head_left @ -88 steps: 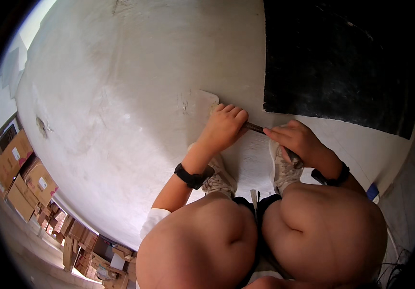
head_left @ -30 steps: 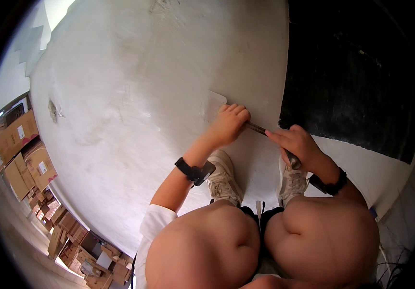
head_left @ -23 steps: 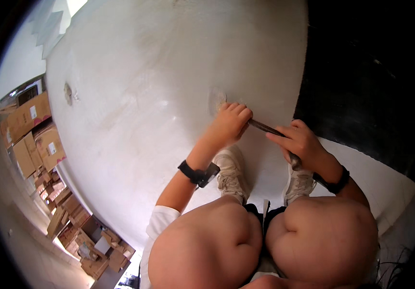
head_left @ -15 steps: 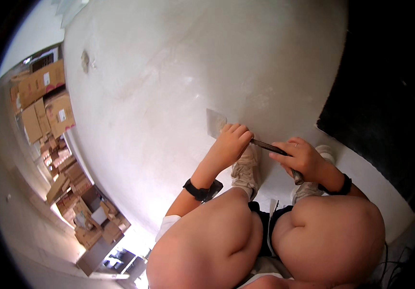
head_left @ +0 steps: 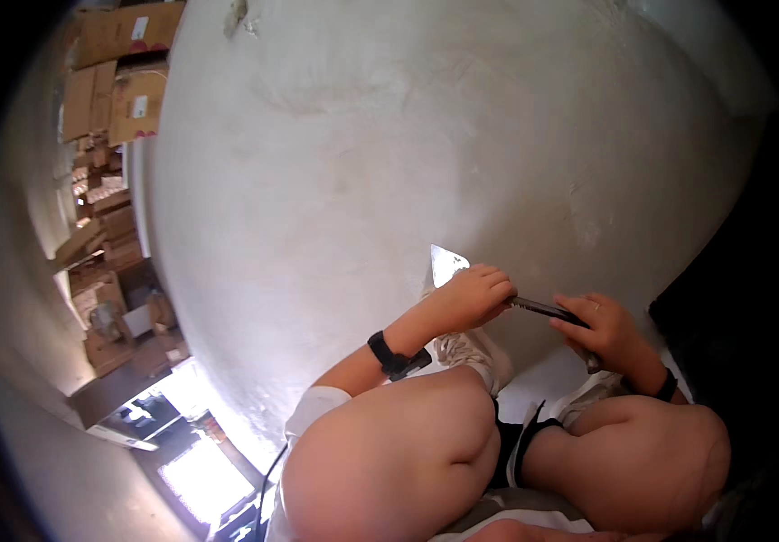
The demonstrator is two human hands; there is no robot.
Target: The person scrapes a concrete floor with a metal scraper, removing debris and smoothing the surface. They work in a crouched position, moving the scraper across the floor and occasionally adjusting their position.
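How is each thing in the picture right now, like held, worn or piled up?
Left hand: closed around the scraper
Right hand: closed around its handle
Scraper: held, blade bare and shining
Left wrist strap: worn
Left shoe: worn
Cardboard boxes: piled up
Floor: smudged

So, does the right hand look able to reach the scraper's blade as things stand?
Probably not directly: the right hand is on the far part of the handle, and the left hand, closed next to the blade, sits between.
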